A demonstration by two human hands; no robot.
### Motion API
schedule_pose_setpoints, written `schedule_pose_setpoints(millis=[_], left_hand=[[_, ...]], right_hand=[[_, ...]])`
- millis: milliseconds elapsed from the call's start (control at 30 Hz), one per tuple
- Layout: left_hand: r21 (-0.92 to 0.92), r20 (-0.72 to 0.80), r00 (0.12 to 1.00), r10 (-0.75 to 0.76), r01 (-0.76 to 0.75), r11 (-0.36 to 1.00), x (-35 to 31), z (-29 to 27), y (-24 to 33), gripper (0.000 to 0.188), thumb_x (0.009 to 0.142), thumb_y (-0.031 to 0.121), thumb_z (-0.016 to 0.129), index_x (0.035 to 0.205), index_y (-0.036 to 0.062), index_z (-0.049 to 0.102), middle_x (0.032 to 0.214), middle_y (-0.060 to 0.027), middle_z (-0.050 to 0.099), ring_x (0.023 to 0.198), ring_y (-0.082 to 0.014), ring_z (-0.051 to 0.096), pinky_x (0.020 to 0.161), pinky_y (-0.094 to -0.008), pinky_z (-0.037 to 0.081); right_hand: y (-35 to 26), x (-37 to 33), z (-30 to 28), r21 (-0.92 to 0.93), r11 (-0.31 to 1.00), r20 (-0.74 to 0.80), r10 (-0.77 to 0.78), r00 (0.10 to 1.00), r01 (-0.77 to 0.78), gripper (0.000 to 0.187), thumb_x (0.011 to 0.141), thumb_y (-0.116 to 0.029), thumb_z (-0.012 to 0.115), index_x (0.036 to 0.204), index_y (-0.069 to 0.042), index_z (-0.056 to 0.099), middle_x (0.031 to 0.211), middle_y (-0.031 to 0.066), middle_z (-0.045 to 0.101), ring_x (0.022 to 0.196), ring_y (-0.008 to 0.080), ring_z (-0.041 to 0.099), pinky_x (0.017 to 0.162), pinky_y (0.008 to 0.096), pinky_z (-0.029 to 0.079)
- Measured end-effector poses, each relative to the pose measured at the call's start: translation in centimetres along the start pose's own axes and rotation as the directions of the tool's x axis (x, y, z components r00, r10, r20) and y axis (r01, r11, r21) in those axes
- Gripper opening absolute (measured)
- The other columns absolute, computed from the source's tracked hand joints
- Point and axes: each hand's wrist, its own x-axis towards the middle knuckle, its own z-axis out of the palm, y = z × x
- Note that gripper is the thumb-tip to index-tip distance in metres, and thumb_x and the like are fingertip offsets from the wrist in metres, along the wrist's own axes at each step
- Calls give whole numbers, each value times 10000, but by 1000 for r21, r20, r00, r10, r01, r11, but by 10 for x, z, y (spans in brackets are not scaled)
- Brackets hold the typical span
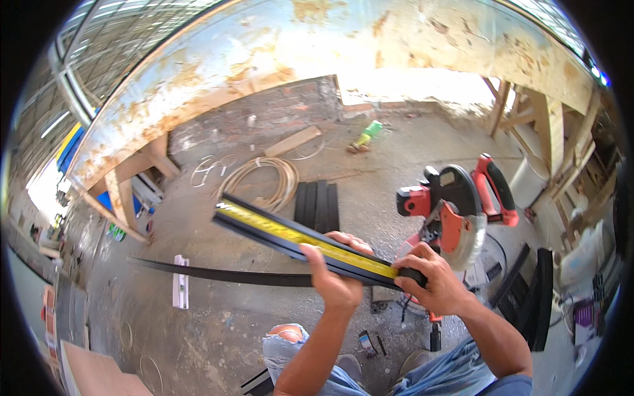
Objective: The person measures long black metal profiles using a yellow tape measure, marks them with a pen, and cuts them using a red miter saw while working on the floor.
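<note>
My left hand (338, 285) is wrapped around a black channelled strip (259, 239), with the thumb on the near side and fingertips showing beyond the far side. Along the strip's top lies the yellow blade of a tape measure (290, 232), drawn out toward the strip's far left end. My right hand (434, 280) is closed around the dark case of the tape measure at the strip's right end. Below them, a longer black strip (231, 274) runs left across a white block (179, 282); its right end is hidden behind my left hand.
A red and black mitre saw (456, 208) stands just right of my hands. Several short black strips (317, 206) lie ahead, near a coiled hose (287, 181), a wooden board (294, 140) and a green bottle (371, 131). More black strips (538, 300) lie at right.
</note>
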Motion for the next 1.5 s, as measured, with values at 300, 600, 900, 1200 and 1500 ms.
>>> schedule_pose_setpoints(millis=[300, 600, 900, 1200, 1500], left_hand=[[-26, 6, 968, 250, -249, 968, 16, -12, 79, 559, 973, 607, 526, 943, 49, 551, 830, -69, 504, 809, -210, 480, 789, -355, 431], [5, -8, 950, 313, -313, 950, 11, -14, 102, 466, 998, 490, 534, 948, 27, 538, 825, -77, 484, 811, -218, 477, 822, -375, 438], [-5, 33, 952, 303, -303, 953, 14, -22, 108, 446, 990, 477, 541, 950, 33, 522, 844, -77, 486, 835, -223, 482, 851, -381, 433], [-26, -24, 952, 306, -307, 951, 15, -20, 106, 485, 987, 520, 560, 938, 38, 531, 808, -75, 500, 804, -210, 476, 810, -359, 437], [-41, 12, 958, 286, -285, 958, 16, -31, 111, 459, 992, 491, 538, 940, 35, 520, 837, -79, 492, 837, -227, 480, 852, -385, 430]], right_hand=[[-4, -5, -14, -307, 951, -162, -70, 984, 17, 314, 880, -190, 697, 1170, -108, 612, 1160, 118, 490, 884, 285, 656, 672, 413, 548], [-15, 0, -5, -429, 899, -243, -206, 948, 86, 293, 857, -165, 696, 1129, -80, 632, 1164, 113, 487, 993, 267, 635, 573, 364, 571], [-18, 1, -1, -474, 877, -285, -232, 930, 73, 331, 832, -159, 729, 1148, -133, 632, 1168, 108, 514, 951, 281, 665, 613, 371, 588], [-18, 1, 0, -498, 864, -294, -250, 923, 76, 320, 824, -156, 736, 1130, -109, 654, 1165, 105, 525, 961, 259, 646, 576, 348, 585], [-17, 0, 1, -512, 856, -290, -255, 922, 75, 322, 813, -150, 743, 1121, -104, 659, 1169, 103, 527, 951, 254, 643, 586, 345, 578]])
